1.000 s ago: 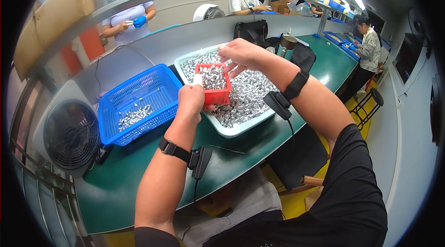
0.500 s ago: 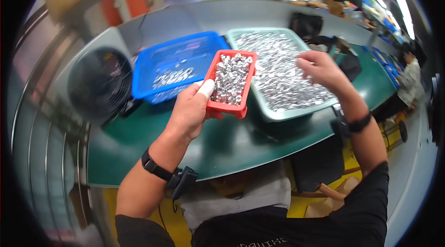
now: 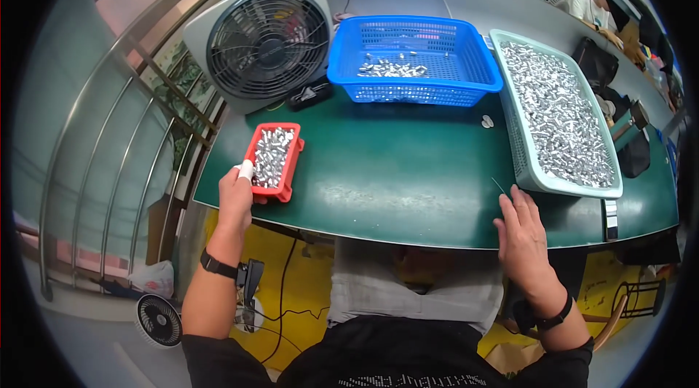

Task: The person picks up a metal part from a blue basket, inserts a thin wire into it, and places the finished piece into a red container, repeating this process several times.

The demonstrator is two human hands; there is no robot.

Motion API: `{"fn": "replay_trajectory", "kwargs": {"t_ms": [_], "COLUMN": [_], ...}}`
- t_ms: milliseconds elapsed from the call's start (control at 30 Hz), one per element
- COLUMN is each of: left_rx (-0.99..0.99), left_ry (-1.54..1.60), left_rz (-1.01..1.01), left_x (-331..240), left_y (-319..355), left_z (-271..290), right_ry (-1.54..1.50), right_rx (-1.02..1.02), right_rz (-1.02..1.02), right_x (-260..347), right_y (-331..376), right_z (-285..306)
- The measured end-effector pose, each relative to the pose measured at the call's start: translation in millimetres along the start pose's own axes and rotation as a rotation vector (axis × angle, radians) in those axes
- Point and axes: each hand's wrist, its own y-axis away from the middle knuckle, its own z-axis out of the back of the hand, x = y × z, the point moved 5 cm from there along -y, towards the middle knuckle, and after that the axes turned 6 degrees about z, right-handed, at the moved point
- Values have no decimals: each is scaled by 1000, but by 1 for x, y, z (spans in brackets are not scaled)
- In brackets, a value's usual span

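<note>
Two hands [image 3: 523, 239] at green table [image 3: 393, 169] edge; left [image 3: 235, 197] grips red bin [image 3: 271, 159]; middle bare.

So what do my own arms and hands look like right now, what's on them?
Both arms end in short black sleeves. Each forearm wears a black band, the left band with a boxy black device, the right band with a similar dark one. Your left hand has a white thumb covering; your right hand shows no glove.
</note>
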Motion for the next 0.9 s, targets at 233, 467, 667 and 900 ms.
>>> {"fn": "replay_trajectory", "kwargs": {"t_ms": [233, 467, 667, 900], "left_rx": [-78, -171, -203, -266], "left_ry": [-219, -376, -775, -849], "left_rz": [-65, -394, -1019, -1144], "left_x": [-3, 1, -46, -49], "left_y": [-22, -29, 11, 9], "left_z": [55, 87, 49, -4], "right_ry": [5, -4, -113, 32], "right_rx": [0, -65, 14, -43], "right_rz": [-84, -109, -234, -222], "right_x": [5, 33, 8, -42], "right_y": [16, 16, 40, 35], "right_z": [-45, -33, -29, -40]}}
